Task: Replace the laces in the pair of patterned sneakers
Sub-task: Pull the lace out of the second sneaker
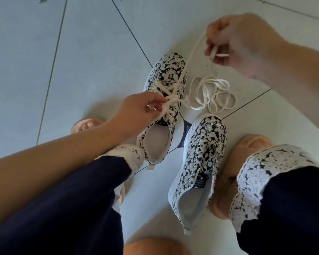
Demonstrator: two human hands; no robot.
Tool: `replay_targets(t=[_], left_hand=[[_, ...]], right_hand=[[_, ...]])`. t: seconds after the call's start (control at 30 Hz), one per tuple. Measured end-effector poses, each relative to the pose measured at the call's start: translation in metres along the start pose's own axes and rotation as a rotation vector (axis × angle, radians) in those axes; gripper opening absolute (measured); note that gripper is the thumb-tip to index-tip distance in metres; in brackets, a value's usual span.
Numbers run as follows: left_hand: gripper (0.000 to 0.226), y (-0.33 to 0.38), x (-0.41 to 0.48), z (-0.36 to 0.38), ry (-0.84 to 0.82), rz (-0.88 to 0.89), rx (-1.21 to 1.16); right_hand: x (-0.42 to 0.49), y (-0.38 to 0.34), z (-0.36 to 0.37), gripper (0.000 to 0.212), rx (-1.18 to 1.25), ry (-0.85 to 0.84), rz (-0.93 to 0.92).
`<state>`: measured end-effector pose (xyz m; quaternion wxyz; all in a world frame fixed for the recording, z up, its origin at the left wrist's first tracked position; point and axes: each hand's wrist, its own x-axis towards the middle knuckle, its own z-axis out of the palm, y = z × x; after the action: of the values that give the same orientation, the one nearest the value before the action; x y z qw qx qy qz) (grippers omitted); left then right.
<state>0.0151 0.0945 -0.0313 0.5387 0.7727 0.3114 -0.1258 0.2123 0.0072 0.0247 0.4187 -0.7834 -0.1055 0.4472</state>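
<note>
Looking down at a pale tiled floor (90,52), you pinch the cream lace (166,89) of the far-left patterned sneaker (167,70) with your left hand (136,109), fingertips pressed together near its tongue. Just right of that sneaker, a loose lace (213,94) lies coiled on the floor. Near and right of the coil stands the second sneaker (201,150), its eyelets bare. Farthest right, your raised right hand (234,39) pinches strands that rise from the coil.
</note>
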Motion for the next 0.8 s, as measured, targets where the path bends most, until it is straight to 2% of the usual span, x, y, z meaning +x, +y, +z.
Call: replay_targets(t=[0.17,0.2,0.23,0.3,0.33,0.43,0.5,0.57,0.63,0.7,0.8], left_hand=[[0.018,-0.001,0.001,0.0,0.04,0.013,0.035],[0.019,-0.003,0.002,0.001,0.056,-0.01,-0.007],[0.022,-0.003,0.003,0.002,0.063,-0.043,-0.078],[0.021,-0.004,0.002,0.003,0.074,-0.111,-0.235],[0.019,-0.005,0.002,0.004,0.083,-0.141,-0.287],[0.015,-0.009,0.002,0.005,0.111,-0.205,-0.362],[0.016,-0.01,0.002,0.005,0.105,-0.213,-0.383],[0.017,-0.011,0.0,0.006,0.087,-0.205,-0.383],[0.017,-0.011,0.0,0.006,0.083,-0.175,-0.356],[0.021,-0.013,0.0,0.006,0.075,-0.134,-0.261],[0.023,-0.014,-0.003,0.005,0.035,-0.092,-0.174]], right_hand=[[0.008,-0.009,-0.007,0.017,0.247,0.044,-0.007],[0.009,-0.005,-0.003,0.013,0.14,0.062,-0.039],[0.009,-0.001,0.001,0.007,-0.1,0.108,-0.116],[0.007,0.01,0.012,0.027,-0.691,0.166,-0.348],[0.005,0.018,0.019,0.037,-0.851,0.129,-0.462],[-0.02,0.04,0.052,0.034,-0.979,-0.182,-0.579],[-0.03,0.052,0.068,0.026,-1.017,-0.297,-0.661],[-0.03,0.054,0.073,0.017,-1.008,-0.278,-0.712],[-0.028,0.049,0.07,0.012,-0.933,-0.255,-0.639],[-0.027,0.036,0.061,0.01,-0.641,-0.195,-0.429],[-0.011,0.013,0.029,0.006,-0.187,0.024,-0.247]])
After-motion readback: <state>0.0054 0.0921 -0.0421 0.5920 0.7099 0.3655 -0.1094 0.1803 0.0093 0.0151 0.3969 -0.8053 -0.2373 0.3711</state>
